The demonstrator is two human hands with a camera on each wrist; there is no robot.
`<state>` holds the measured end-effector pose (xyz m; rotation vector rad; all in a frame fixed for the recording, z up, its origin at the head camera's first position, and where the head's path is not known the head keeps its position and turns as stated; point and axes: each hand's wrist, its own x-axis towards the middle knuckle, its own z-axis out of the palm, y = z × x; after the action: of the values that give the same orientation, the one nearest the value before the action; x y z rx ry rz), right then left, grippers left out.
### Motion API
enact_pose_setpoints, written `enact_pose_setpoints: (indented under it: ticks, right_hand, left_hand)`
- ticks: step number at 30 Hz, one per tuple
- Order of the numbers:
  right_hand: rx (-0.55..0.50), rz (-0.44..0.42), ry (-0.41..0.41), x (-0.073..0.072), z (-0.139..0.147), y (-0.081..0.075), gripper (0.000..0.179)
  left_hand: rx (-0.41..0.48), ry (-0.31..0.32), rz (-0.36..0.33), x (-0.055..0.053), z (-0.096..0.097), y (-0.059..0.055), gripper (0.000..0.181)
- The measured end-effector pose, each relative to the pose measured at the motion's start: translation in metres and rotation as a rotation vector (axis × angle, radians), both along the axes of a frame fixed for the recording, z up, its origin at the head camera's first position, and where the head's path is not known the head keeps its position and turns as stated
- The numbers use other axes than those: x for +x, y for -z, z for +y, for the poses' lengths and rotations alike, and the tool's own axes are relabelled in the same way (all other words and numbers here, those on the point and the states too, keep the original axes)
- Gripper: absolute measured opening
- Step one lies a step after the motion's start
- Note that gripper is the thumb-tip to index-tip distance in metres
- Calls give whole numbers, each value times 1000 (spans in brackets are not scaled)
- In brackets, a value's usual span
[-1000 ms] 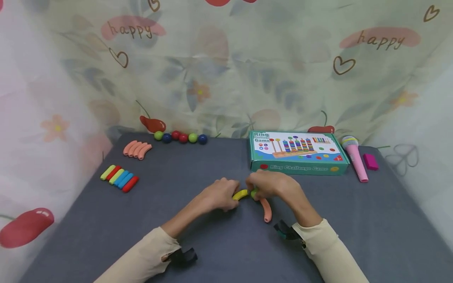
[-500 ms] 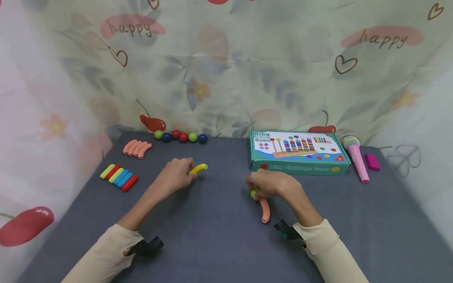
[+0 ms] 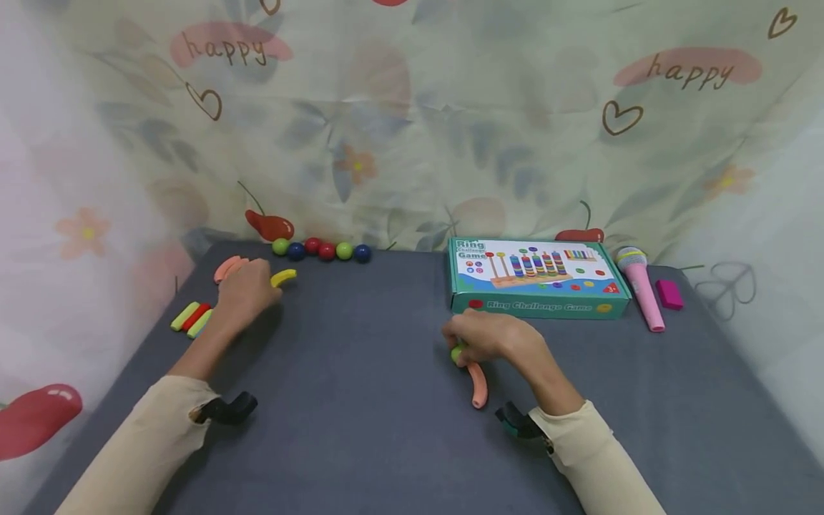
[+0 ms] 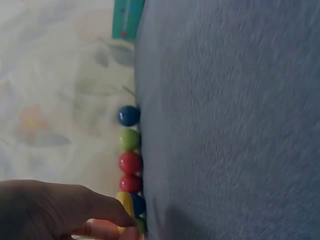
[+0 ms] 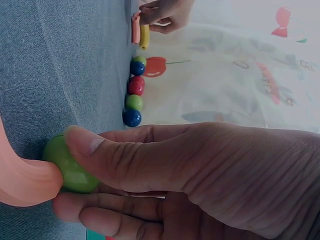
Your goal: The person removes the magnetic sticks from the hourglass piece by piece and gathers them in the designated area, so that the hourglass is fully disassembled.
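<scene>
My left hand (image 3: 247, 292) pinches a yellow curved tube (image 3: 284, 277) over the far left of the table, partly covering the pink curved tubes (image 3: 227, 267) there. In the left wrist view the yellow tube (image 4: 125, 201) shows beside the thumb. Farther right, my right hand (image 3: 492, 337) holds a green ball (image 5: 70, 167) between thumb and fingers, low at the table. One end of another pink curved tube (image 3: 478, 386) meets that ball; whether it is joined or only touching, I cannot tell.
Several red, green and blue balls (image 3: 327, 250) line the back edge. Coloured sticks (image 3: 196, 316) lie at the left, partly behind my left arm. A Ring Challenge Game box (image 3: 537, 279), a pink toy microphone (image 3: 644, 290) and a magenta block (image 3: 669, 294) stand back right.
My left hand has moved from beside the right hand to the far left, carrying the yellow curved tube. The right hand stays in place with the green ball.
</scene>
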<state>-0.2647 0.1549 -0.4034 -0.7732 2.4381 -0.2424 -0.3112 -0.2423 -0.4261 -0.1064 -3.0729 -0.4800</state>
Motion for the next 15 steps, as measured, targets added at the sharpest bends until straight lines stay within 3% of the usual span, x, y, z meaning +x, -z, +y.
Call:
enact_pose_setpoints:
  ticks: [8, 15]
  right_hand:
    - [2, -2, 15, 0, -1, 2, 9]
    - [4, 8, 1, -1, 1, 3, 8]
  left_hand:
    - [-28, -46, -16, -7, -10, 4, 21]
    - [-41, -146, -47, -15, -16, 15, 21]
